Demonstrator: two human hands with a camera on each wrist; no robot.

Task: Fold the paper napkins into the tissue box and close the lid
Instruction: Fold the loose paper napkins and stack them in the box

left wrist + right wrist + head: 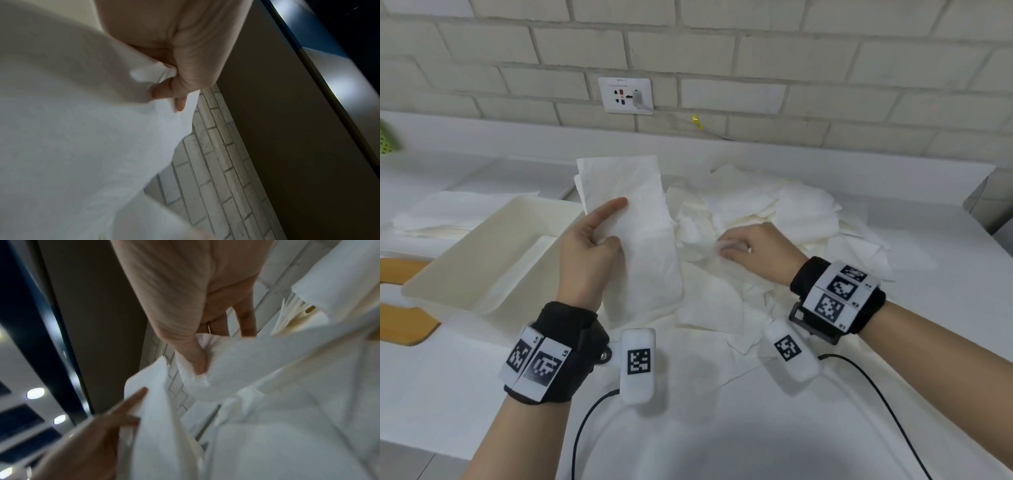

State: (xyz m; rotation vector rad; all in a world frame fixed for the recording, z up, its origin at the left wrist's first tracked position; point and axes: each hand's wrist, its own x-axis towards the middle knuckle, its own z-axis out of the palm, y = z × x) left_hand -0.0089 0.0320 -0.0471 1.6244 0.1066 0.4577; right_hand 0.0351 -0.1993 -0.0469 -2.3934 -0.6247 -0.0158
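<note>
- paper napkins (774,219): a loose, crumpled white heap across the middle and right of the white table (945,274), running from near the far wall toward the near edge; sheets overlap at all angles.
- table: white top, fills most of the head view; grey-white brick wall (722,44) behind it at the far side.
- tissue box (482,260): cream, open-topped, left of the heap, tilted with its opening toward the person; inside looks pale, contents cannot be told.
- flat stack of napkins (448,212): lies on the table just beyond the box, far left, apart from the heap.
- folded napkin (633,222): long upright rectangle, held up above the table between the box and the heap, its lower end hanging down near the left wrist.
- left hand (589,253): grips the folded napkin by its left edge; index finger stretched out flat on the front of the sheet, thumb against it, the other fingers curled behind. left wrist view shows fingers (180,104) bunched on a pinched fold of white paper.
- right hand (756,246): low on the heap, right of the folded napkin, fingers curled and pinching a crumpled sheet; right wrist view shows the thumb (197,360) pressed into a rolled edge of napkin.
- wooden piece (404,291): tan, curved, at the left edge by the box; what it is cannot be told.
- wall socket (625,95): white plate on the far wall, one plug in it, cable trailing right.
</note>
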